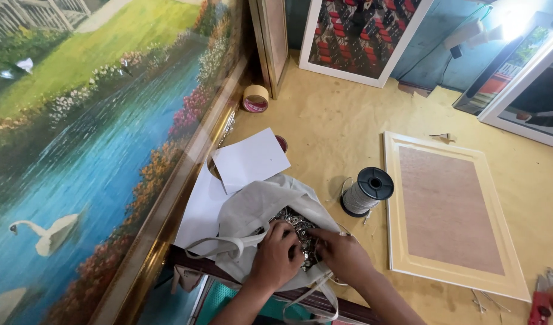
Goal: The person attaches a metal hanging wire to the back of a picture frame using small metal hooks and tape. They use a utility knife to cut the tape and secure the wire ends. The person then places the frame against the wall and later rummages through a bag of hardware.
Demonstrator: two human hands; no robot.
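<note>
Currently both hands are inside the open mouth of a grey cloth bag (258,207) at the desk's (330,126) near edge. Left hand (276,256) and right hand (342,253) have their fingers curled among small metal rings (297,227) (whether either grip encloses one cannot be told), with a wire spool (367,191) just beside the bag.

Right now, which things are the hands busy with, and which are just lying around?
In use:
- left hand and right hand, both in the grey cloth bag
- small shiny metal pieces inside it

Lying about:
- spool of wire
- tape roll
- white paper sheets
- framed wooden panel
- big swan painting
- red-handled tool
</note>
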